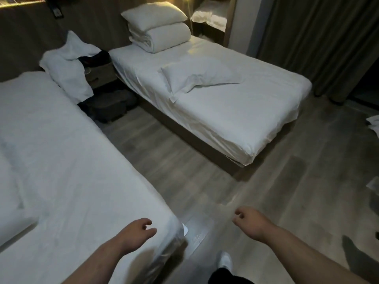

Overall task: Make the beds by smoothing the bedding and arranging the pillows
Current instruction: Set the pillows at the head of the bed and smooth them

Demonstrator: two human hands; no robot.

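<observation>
Two white beds fill the room. The near bed (67,152) runs along the left, its sheet flat with light creases. My left hand (137,232) hovers over its foot corner, fingers loosely curled, holding nothing. My right hand (249,221) hangs over the wooden floor to the right, also loosely curled and empty. The far bed (242,111) carries a limp pillow (196,76) lying askew in its middle. At its head a folded duvet (164,38) sits with a plump pillow (153,14) stacked on top.
A crumpled white pillowcase (67,66) drapes over the nightstand (100,73) between the beds, with a dark bag (110,105) on the floor below. Grey curtains (320,37) hang at the right. White linen (374,124) lies at the right edge. My white shoe (224,261) stands on the floor.
</observation>
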